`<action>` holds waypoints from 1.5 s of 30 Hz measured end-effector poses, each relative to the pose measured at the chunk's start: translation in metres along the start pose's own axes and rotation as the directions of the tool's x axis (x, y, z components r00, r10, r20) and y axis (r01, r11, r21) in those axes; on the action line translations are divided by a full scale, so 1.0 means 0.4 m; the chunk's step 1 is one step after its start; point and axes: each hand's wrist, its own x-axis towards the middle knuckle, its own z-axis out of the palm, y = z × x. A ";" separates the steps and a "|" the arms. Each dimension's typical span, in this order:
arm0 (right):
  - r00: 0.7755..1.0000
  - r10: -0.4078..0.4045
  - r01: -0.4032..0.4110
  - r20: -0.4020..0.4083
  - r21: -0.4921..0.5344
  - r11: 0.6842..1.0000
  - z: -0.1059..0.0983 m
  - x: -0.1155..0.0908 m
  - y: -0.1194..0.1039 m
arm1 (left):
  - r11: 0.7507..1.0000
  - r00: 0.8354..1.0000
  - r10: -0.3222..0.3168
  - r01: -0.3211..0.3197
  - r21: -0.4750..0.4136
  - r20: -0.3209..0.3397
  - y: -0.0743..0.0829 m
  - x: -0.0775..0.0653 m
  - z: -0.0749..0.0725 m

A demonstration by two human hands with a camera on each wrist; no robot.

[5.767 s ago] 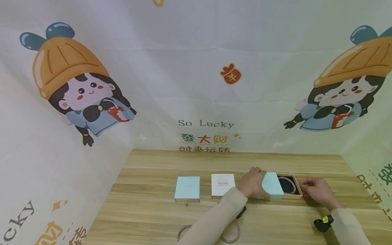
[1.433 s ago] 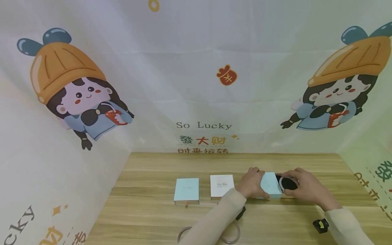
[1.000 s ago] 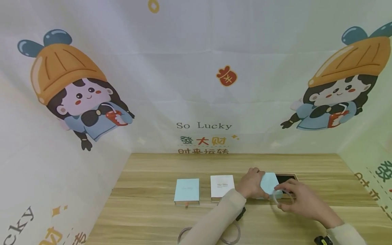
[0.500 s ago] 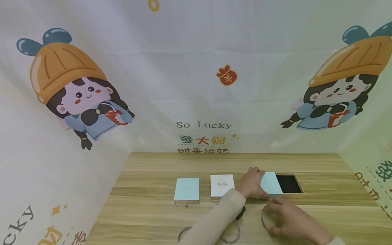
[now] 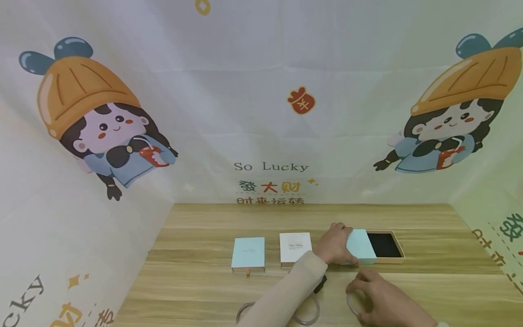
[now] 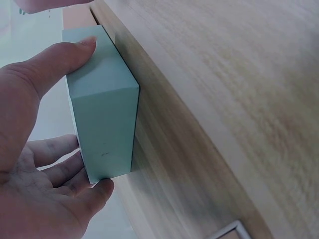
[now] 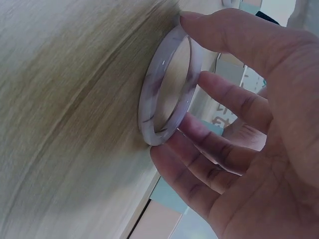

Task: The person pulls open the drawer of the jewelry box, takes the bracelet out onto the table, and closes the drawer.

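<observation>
My left hand grips the light blue sleeve of a drawer-style jewelry box at the right; the left wrist view has the thumb on one side of the sleeve and fingers on the other. The box's drawer sticks out to the right, with bare black lining. In front of the box, my right hand holds a translucent bangle between thumb and fingertips. Seen from the right wrist, the bangle is pale with purplish streaks, tilted, close to the tabletop; whether it touches cannot be told.
A light blue box and a white box stand shut to the left. Two more bangles, one left and one right, lie near the table's front, partly behind my left sleeve. A printed cloth backs the table.
My right hand has gone from the drawer's end to the bangle inside, lifted it out and carried it down in front of the box. The left hand has kept hold of the sleeve.
</observation>
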 end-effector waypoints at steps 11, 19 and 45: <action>0.985 -0.116 0.104 -0.131 -0.090 0.990 -0.023 -0.012 0.011 | 1.000 1.000 0.000 0.000 0.008 0.010 0.004 0.001 -0.001; 0.929 -0.204 0.202 -0.308 -0.039 0.979 -0.077 -0.002 0.070 | 1.000 1.000 -0.013 0.013 -0.001 -0.002 0.003 0.000 -0.001; 0.922 0.344 -0.312 -0.178 0.182 0.932 -0.212 0.022 0.230 | 1.000 1.000 -0.001 0.001 -0.007 -0.003 0.000 -0.005 -0.004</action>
